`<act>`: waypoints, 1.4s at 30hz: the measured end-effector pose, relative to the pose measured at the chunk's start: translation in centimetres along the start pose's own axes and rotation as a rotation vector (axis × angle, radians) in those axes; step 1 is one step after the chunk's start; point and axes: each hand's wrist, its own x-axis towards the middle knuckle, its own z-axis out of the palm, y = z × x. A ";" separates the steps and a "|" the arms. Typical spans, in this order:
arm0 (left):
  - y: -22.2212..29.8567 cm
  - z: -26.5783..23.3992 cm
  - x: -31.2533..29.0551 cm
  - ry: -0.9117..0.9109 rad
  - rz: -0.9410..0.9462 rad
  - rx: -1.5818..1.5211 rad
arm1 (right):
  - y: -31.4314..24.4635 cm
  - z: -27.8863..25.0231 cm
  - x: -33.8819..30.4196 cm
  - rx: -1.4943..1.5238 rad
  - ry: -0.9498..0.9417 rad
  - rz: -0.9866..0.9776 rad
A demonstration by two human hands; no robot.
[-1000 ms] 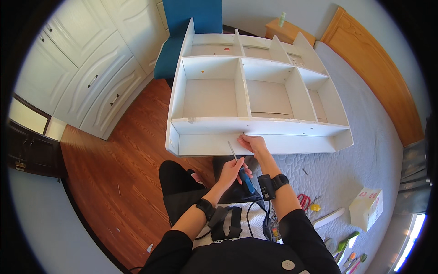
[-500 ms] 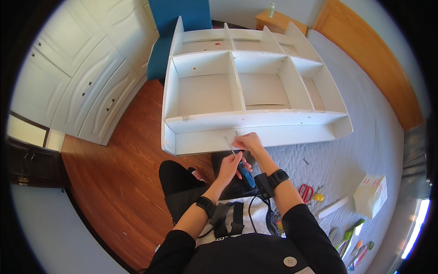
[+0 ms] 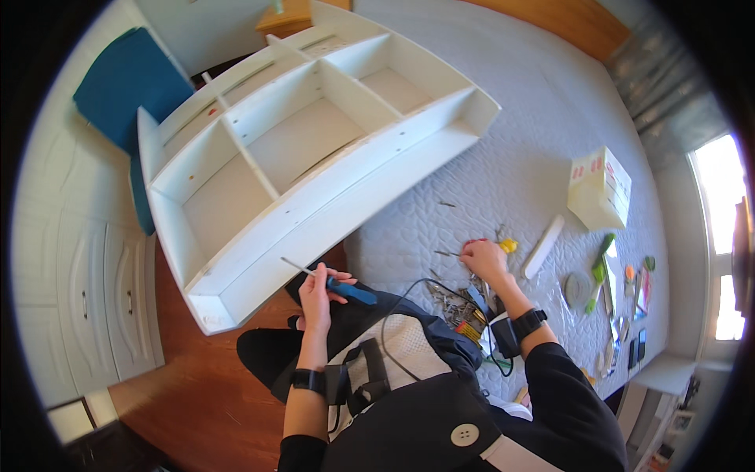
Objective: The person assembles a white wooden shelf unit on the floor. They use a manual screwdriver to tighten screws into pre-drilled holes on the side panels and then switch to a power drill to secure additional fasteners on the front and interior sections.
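Room: a wooden floor [image 3: 197, 393] ran along the left, with white cabinet doors [image 3: 86, 315] beyond it and a blue chair [image 3: 118, 79] at the upper left.
Surface: a grey quilted bed cover [image 3: 535, 141] filled the right half, its lower right corner crowded with small things.
Shelf unit: a white shelf unit [image 3: 314, 181] lay on its back, its right end on the cover's left part and its left end out over the floor; the open compartments faced up and showed bare back panels.
Box: a pale cardboard box [image 3: 602, 189] stood near the cover's right edge, closed as far as could be seen.
Left hand: the left hand [image 3: 317, 287] was closed around a blue-handled screwdriver [image 3: 334, 283], whose metal tip lay against the shelf unit's near front edge.
Right hand: the right hand [image 3: 484, 258] rested fingers-down among loose screws and fittings [image 3: 460, 303] on the cover; whether it gripped anything could not be told.
Small things: a white strip [image 3: 544, 245] and a green tool [image 3: 602, 263] lay just right of that hand.
Open room: the cover's middle, between shelf unit and box, held only a few stray screws [image 3: 447, 204].
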 end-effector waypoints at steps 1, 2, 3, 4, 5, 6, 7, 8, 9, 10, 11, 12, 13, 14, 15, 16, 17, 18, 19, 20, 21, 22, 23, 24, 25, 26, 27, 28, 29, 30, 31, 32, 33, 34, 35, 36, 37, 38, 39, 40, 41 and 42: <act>0.0 0.1 0.0 0.005 0.000 0.003 | 2.1 -0.1 -1.1 -0.057 0.020 0.027; 0.1 0.1 0.0 -0.003 0.005 0.012 | 4.0 -0.2 -2.0 -0.065 -0.033 0.077; 0.2 0.2 0.0 0.006 0.017 0.013 | 5.5 -0.3 -2.7 -0.073 -0.084 0.111; 0.3 0.3 -0.1 0.011 0.011 0.019 | 6.3 -0.2 -3.1 -0.111 -0.161 0.164; 0.4 0.4 -0.1 0.004 -0.008 0.029 | 6.7 -0.1 -3.3 -0.091 -0.120 0.175; 0.6 0.5 -0.2 0.014 -0.016 0.036 | 6.9 -0.2 -3.4 -0.101 -0.104 0.204; 0.9 0.7 -0.2 0.037 -0.027 0.046 | 6.6 -0.3 -3.3 -0.120 -0.114 0.236; 1.2 1.0 -0.2 0.047 -0.050 0.055 | 5.7 -0.2 -3.1 -0.025 -0.033 0.206; 1.6 1.3 -0.2 0.017 -0.050 0.042 | 4.4 -0.1 -2.8 0.138 -0.012 0.114; 2.0 1.8 -0.2 0.007 -0.063 0.033 | 2.8 0.1 -2.4 0.297 -0.005 0.032; 2.5 2.3 -0.1 0.031 -0.091 0.038 | 0.8 0.4 -2.0 0.457 -0.001 -0.055; 2.9 3.0 0.1 -0.017 -0.079 0.051 | -1.8 1.0 -1.7 0.748 -0.105 -0.121; 3.2 3.9 0.4 -0.067 -0.075 0.059 | -4.5 1.7 -1.7 1.034 -0.229 -0.158; 3.5 4.8 0.6 -0.097 -0.092 0.044 | -6.8 2.3 -1.9 1.210 -0.366 -0.218; 3.6 5.8 0.8 -0.146 -0.093 0.015 | -8.8 2.6 -2.2 1.354 -0.518 -0.233; 3.8 6.7 1.0 -0.160 -0.123 0.037 | -9.8 2.5 -2.3 1.532 -0.720 -0.151; 4.0 7.5 1.2 -0.211 -0.125 0.025 | -10.5 2.3 -2.6 1.725 -0.942 -0.117; 4.3 8.2 1.3 -0.223 -0.136 0.108 | -11.3 2.3 -2.7 1.809 -0.973 0.007; 4.7 8.8 1.4 -0.238 -0.130 0.204 | -11.6 2.1 -2.6 1.827 -0.947 0.054; 5.3 9.0 1.5 -0.210 -0.055 0.368 | -11.7 1.8 -2.4 1.887 -0.940 0.052; 6.1 9.2 1.7 -0.193 -0.012 0.489 | -11.6 1.5 -1.9 1.950 -0.928 0.050; 7.2 9.1 2.2 -0.112 0.329 0.774 | -11.0 1.1 -1.7 1.956 -0.799 0.032; 8.4 8.7 2.8 -0.025 0.550 1.044 | -10.5 0.8 -1.1 1.962 -0.637 0.051; 9.8 8.2 3.6 0.062 0.763 1.130 | -9.7 0.5 -0.3 1.904 -0.469 0.078; 11.3 7.7 5.2 0.128 1.101 1.184 | -9.0 0.2 0.5 1.839 -0.311 0.098; 12.6 7.1 6.4 0.156 1.147 1.272 | -8.2 -0.1 1.4 1.785 -0.204 0.108; 13.5 6.6 7.6 0.129 1.117 1.332 | -7.5 -0.4 2.4 1.717 -0.097 0.142; 14.0 6.2 8.7 0.118 1.050 1.390 | -7.0 -0.6 3.2 1.689 -0.038 0.118; 14.3 5.9 9.7 0.115 0.990 1.444 | -6.6 -0.7 4.0 1.668 -0.027 0.120; 14.3 5.7 10.5 0.074 0.887 1.443 | -6.3 -0.8 4.7 1.644 -0.011 0.123; 14.1 5.5 10.9 0.073 0.860 1.555 | -6.1 -0.8 5.2 1.634 0.005 0.106; 13.9 5.4 11.3 0.068 0.804 1.674 | -6.1 -0.8 5.7 1.591 0.009 0.107; 13.7 5.3 11.5 0.062 0.743 1.793 | -6.1 -0.8 6.1 1.570 0.013 0.130; 13.5 5.2 11.6 0.065 0.795 1.785 | -6.1 -0.9 6.4 1.558 0.013 0.141; 13.3 5.2 11.6 0.070 0.844 1.775 | -6.1 -0.9 6.6 1.545 0.010 0.151; 13.2 5.1 11.6 0.089 0.894 1.773 | -6.1 -0.9 6.7 1.555 0.012 0.141; 13.2 5.1 11.6 0.080 0.897 1.767 | -6.1 -1.0 6.9 1.566 0.013 0.129; 13.2 5.1 11.6 0.084 0.902 1.768 | -6.1 -1.1 6.9 1.575 0.013 0.130; 13.2 5.1 11.7 0.084 0.903 1.779 | -6.0 -1.2 7.0 1.576 0.011 0.116; 13.2 5.0 11.7 0.088 0.914 1.765 | -6.1 -1.3 7.0 1.577 0.011 0.116; 13.2 5.0 11.7 0.089 0.918 1.761 | -6.1 -1.3 7.0 1.587 0.012 0.097; 13.2 5.1 11.7 0.085 0.913 1.769 | -6.2 -1.3 7.0 1.578 0.012 0.119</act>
